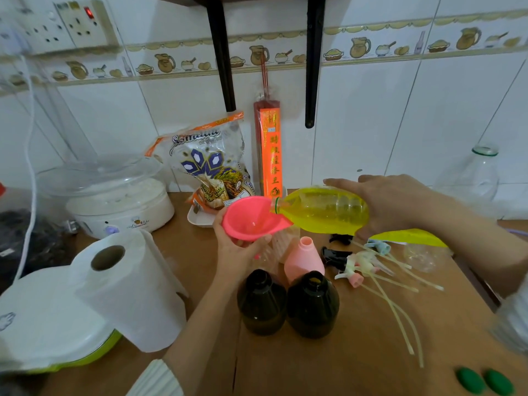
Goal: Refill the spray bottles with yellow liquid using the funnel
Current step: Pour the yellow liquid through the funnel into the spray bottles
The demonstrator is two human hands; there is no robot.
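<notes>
My left hand (238, 247) holds a pink funnel (251, 218) from below, its spout over a clear ribbed bottle (281, 244) that is mostly hidden behind my hand. My right hand (391, 204) grips a clear bottle of yellow liquid (323, 211), tipped sideways with its mouth at the funnel's rim. In front stand two dark brown bottles (261, 302) (313, 305) without tops and a pink bottle (304, 260). Several spray heads with long tubes (371, 267) lie to the right on the wooden table (328, 364).
A paper towel roll (128, 290) and a white-and-green appliance (43, 324) stand at the left, a white steamer (114, 192) behind. A rice bag (214, 167) and incense packet (270, 150) lean on the tiled wall. Two green caps (483, 381) lie front right. An empty clear bottle (474, 178) stands back right.
</notes>
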